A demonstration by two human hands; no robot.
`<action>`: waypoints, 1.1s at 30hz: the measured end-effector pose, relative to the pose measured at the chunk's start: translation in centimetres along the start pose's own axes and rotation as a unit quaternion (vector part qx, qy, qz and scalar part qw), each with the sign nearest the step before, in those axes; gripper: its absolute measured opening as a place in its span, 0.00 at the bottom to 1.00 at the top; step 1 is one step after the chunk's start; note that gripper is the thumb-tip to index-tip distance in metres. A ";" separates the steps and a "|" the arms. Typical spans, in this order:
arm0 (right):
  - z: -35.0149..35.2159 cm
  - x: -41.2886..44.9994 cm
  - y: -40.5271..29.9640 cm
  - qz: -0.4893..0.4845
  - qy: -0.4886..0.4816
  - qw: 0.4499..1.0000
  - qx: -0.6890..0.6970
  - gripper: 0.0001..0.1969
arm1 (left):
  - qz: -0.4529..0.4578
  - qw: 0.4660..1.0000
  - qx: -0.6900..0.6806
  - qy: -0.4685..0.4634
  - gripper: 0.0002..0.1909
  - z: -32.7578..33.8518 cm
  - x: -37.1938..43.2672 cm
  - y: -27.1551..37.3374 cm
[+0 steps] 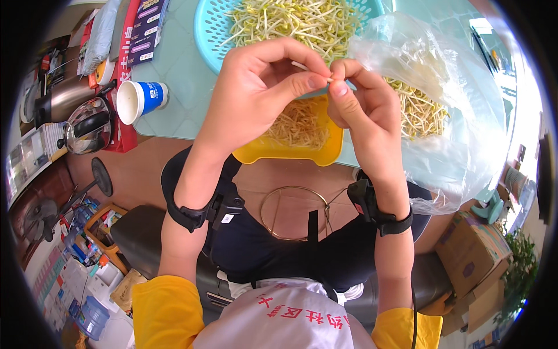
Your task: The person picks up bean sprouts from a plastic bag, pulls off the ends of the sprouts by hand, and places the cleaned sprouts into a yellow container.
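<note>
My left hand and my right hand meet above the table, fingertips almost touching. Between thumb and forefinger, each pinches one end of a single pale bean sprout. Behind them, a light blue perforated plastic basket holds a heap of bean sprouts. Below the hands, at the table's near edge, a yellow plastic container holds thin, brownish root ends. To the right of my right hand, more sprouts lie in a clear plastic bag.
The glass-topped table carries a blue-and-white paper cup lying on its side at the left. Further left are a glass pot and a red bag. A round metal frame stands below, between the knees.
</note>
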State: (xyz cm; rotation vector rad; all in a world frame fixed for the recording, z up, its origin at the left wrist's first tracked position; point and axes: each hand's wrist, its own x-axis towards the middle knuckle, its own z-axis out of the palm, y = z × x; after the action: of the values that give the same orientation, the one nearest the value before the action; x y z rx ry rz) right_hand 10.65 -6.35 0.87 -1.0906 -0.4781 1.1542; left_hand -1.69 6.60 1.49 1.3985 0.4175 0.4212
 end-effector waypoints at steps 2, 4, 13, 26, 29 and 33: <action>-0.3 0.0 -0.3 0.022 -0.018 1.000 0.010 0.05 | -0.021 1.000 -0.007 -0.004 0.05 -0.1 0.1 0.2; -0.6 0.0 -0.3 0.042 -0.035 0.998 0.019 0.05 | -0.037 0.999 -0.030 -0.022 0.03 -0.3 -0.1 0.1; -0.4 0.0 1.1 -0.002 -0.036 0.997 0.073 0.02 | -0.062 0.992 -0.090 -0.064 0.04 -0.5 0.1 0.8; 1.6 -0.3 -0.4 -0.159 0.040 0.985 -0.046 0.02 | -0.017 0.995 -0.093 0.034 0.09 2.4 0.2 1.7; 1.5 -0.3 0.1 -0.146 0.033 0.988 -0.048 0.05 | 0.002 0.997 -0.045 0.066 0.10 2.7 -0.5 2.1; 1.0 -0.1 0.6 -0.141 0.050 0.987 -0.051 0.11 | 0.010 0.995 -0.049 0.089 0.08 2.4 -1.1 2.4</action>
State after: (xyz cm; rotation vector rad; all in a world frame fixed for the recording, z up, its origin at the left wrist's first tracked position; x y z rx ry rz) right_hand 9.56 -6.00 0.85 -1.1224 -0.5968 0.8310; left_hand -1.47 4.29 4.25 1.2760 0.5209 0.5778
